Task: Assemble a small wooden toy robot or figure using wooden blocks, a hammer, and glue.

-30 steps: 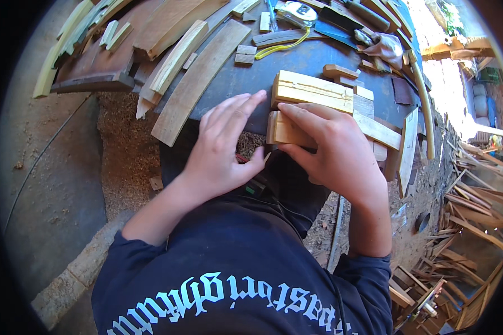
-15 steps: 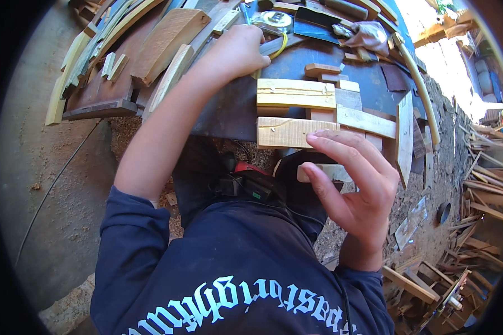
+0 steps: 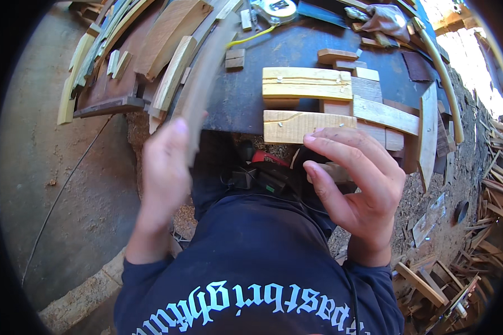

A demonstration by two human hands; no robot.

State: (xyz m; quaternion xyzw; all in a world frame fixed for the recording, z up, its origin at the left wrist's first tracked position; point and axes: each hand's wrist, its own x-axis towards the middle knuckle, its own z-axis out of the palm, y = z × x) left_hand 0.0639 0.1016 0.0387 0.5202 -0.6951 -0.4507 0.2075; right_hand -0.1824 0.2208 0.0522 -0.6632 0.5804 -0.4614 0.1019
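My left hand (image 3: 167,167), smeared by motion, grips a long grey-brown wooden strip (image 3: 207,84) slanting up and away over the table's near edge. My right hand (image 3: 363,178) has its thumb and fingers apart. Its fingertips reach the near edge of a pale wooden block (image 3: 302,126) with small nail heads in it; I cannot tell whether they press on it. Behind that block lies a yellowish, cracked wooden block (image 3: 307,84). Part of another pale wood piece (image 3: 335,172) shows between the right thumb and fingers.
At the back lie a tape measure (image 3: 279,10) with its yellow tape out and a crumpled cloth (image 3: 384,21). Wood offcuts (image 3: 170,39) crowd the table's left side. A pale board (image 3: 428,134) stands across the right end of the blocks. Scrap wood (image 3: 439,285) litters the lower right.
My left hand has come back from beside the tape measure toward me, now carrying the wooden strip. My right hand keeps nearly the same pose by the block.
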